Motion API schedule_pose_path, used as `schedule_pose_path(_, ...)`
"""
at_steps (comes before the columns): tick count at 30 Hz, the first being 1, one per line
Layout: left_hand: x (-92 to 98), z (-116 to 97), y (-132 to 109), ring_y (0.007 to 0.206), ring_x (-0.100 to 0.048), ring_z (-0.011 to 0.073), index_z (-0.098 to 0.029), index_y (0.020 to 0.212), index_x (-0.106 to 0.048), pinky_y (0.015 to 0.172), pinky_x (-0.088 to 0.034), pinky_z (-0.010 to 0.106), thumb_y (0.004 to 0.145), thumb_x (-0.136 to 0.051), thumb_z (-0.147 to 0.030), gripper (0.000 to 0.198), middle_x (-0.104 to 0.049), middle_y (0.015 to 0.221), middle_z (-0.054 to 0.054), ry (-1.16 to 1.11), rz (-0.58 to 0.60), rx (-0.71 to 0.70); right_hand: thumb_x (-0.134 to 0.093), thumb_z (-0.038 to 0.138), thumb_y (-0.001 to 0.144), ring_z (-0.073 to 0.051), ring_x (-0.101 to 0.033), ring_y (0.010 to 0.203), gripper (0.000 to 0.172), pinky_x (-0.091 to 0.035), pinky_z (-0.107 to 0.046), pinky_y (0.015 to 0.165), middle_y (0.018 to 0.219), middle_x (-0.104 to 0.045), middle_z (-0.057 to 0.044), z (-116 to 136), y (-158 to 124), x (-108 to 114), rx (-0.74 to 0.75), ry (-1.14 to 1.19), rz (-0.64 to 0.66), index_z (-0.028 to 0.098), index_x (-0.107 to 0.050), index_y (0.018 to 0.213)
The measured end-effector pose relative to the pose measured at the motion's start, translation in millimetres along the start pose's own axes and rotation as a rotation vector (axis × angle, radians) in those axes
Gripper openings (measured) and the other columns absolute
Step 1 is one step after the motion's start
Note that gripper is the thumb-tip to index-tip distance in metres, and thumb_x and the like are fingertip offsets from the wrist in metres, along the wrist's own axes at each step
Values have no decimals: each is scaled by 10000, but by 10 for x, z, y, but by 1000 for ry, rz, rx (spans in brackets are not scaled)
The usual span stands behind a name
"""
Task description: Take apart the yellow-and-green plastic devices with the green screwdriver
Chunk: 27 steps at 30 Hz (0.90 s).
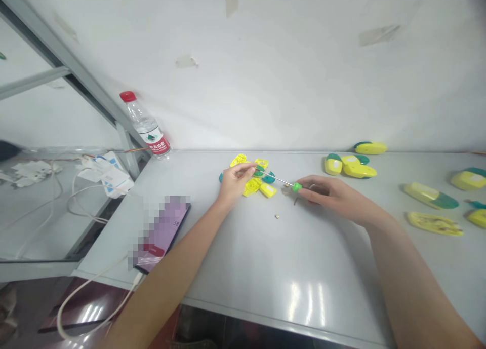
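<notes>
the screwdriver (279,179) is a slim one, with a straight, shiny metal shaft and a bright green handle, of which only the front end shows. it slants above the table (246,268), well to the right of the red-capped bottle (146,128) and lower than its cap. the right hand (330,189) has its grip closed around the handle, on the side away from the bottle. the left hand (236,182), nearer the bottle, has thumb and forefinger brought together at the shaft's tip; whether that grip pinches the tip or some small part, i cannot tell. just beside that hand, right of the bottle, lie yellow and green shell pieces (252,187), some hollow and ribbed. farther right of the bottle than these lies a tiny brassy part (277,217).
</notes>
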<state>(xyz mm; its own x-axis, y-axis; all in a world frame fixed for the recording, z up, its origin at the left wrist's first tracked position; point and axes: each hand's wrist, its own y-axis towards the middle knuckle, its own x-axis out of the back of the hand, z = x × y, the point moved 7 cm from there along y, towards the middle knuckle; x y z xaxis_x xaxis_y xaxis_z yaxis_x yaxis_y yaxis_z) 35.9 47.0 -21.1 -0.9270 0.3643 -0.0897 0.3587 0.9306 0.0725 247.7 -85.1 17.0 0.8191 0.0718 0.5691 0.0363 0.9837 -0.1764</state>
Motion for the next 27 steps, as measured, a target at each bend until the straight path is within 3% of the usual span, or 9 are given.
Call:
schedule_pose_path(2,-7,-1,4,980,-762,240,-197,972,-824,946,-558,369,780,-846,-415,291,-817,1023,95,-4,10,-8,-712,791,755,-264,-690,845,649,-536,-378,727,1068,-767,-85,-11,4,21,-8,2,-33,251,-743,1114)
schedule_pose_path(7,-2,10,10,986,-764,235,-205,970,-825,942,-569,361,784,-836,-417,282,-822,1019,88,5,0,-10,-541,758,918,-278,-690,904,614,-540,-411,810,1048,-780,-91,6,4,-8,26,-32,14,237,-762,1157)
schedule_pose_path(12,-24,18,5,980,-766,221,-208,967,-826,935,-572,346,802,-814,-422,270,-821,1047,86,20,23,-29,-683,760,819,-247,-686,733,659,-548,-388,683,936,-778,-80,-27,-20,-21,-53,2,31,237,-738,1217)
schedule_pose_path(16,-23,21,9,979,-769,222,-206,967,-826,946,-577,352,796,-818,-432,283,-822,1047,89,19,22,-35,-572,747,907,-301,-702,1015,601,-554,-395,847,1152,-788,-88,34,-21,-19,45,-23,25,261,-778,1193)
schedule_pose_path(21,-30,25,11,969,-771,229,-208,935,-830,910,-586,346,774,-836,-450,291,-822,1043,89,22,22,-36,-678,729,834,-273,-689,781,610,-548,-403,697,936,-783,-74,-56,-6,-17,-43,-56,28,264,-760,1220)
schedule_pose_path(25,-29,41,10,960,-770,228,-206,944,-832,901,-585,345,776,-837,-444,291,-823,1034,90,21,14,-24,-626,711,887,-309,-706,991,575,-552,-420,837,1136,-792,-77,-14,2,-17,25,-62,22,289,-775,1248)
schedule_pose_path(27,-34,46,11,962,-771,230,-206,946,-831,907,-583,348,778,-837,-446,293,-824,1025,88,14,19,-26,-668,706,857,-294,-703,968,546,-546,-413,838,1129,-788,-68,9,0,-9,42,-60,4,297,-790,1199)
